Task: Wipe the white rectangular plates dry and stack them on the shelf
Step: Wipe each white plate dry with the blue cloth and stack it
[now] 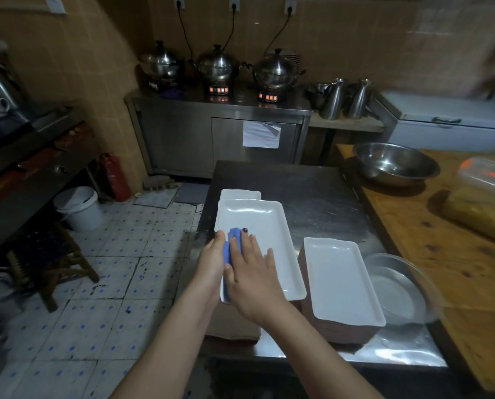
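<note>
One plate (269, 240) mid-wipe: left hand (211, 260) grips its rim, right hand (249, 280) flat, pressing cloth (234, 234) inside. Next, likely: sweep cloth to far end, then stack.

The left hand (211, 263) grips the near left edge of a white plate (269, 234), thumb on the rim. The right hand (249, 272) presses a blue cloth (235, 233) flat into it. Just beside, a stack of plates (341, 277) sits on the steel table (312, 197). A steel bowl (396, 164) rests on the wooden counter (456, 254).
</note>
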The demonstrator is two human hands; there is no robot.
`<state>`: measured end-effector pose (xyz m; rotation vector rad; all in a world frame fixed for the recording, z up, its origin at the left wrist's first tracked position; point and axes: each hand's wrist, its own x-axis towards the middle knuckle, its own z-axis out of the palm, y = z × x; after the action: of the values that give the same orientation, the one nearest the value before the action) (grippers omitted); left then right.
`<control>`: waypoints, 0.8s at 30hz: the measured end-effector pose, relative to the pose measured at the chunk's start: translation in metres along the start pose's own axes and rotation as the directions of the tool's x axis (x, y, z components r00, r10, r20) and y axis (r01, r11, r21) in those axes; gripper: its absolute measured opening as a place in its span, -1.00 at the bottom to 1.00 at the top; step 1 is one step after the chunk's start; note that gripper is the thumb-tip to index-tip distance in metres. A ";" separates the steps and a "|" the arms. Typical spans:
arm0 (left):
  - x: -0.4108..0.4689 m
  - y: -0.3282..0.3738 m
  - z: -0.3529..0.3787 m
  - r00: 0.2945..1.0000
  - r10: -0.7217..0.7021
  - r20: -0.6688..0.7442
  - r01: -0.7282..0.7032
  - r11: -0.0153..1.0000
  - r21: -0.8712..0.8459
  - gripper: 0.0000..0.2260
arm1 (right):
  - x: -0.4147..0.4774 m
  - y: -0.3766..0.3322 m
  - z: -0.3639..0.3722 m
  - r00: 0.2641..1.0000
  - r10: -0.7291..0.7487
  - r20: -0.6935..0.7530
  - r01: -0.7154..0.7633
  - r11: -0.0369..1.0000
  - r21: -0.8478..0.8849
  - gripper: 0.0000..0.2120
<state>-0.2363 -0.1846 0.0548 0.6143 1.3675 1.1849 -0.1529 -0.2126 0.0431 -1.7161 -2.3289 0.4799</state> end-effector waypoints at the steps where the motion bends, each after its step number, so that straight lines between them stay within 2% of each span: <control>1: 0.000 0.001 -0.002 1.000 -0.013 -0.010 0.013 1.000 0.002 -0.70 | -0.002 -0.001 -0.001 1.000 -0.008 0.019 0.008 1.000 -0.006 -0.48; 8: 0.000 -0.003 -0.008 0.998 0.037 -0.047 -0.035 0.998 0.059 -0.71 | -0.011 0.019 0.004 0.992 0.023 0.124 -0.006 0.991 -0.131 -0.45; 15: -0.001 -0.007 -0.015 0.998 0.023 -0.055 -0.017 0.995 0.102 -0.69 | -0.002 0.059 -0.004 0.990 0.143 -0.013 -0.141 0.955 -0.262 -0.46; 19: -0.002 -0.014 -0.014 0.998 0.016 -0.053 -0.010 0.995 0.101 -0.71 | 0.007 0.057 -0.005 0.986 0.151 -0.074 -0.165 0.958 -0.233 -0.47; 24: 0.005 -0.005 -0.017 0.996 0.059 -0.072 -0.049 0.991 0.123 -0.66 | -0.014 0.053 0.013 0.991 0.128 0.034 -0.124 0.987 -0.106 -0.45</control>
<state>-0.2517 -0.1863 0.0454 0.7023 1.5029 1.1848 -0.1063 -0.2132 0.0118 -1.9278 -2.3202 0.4269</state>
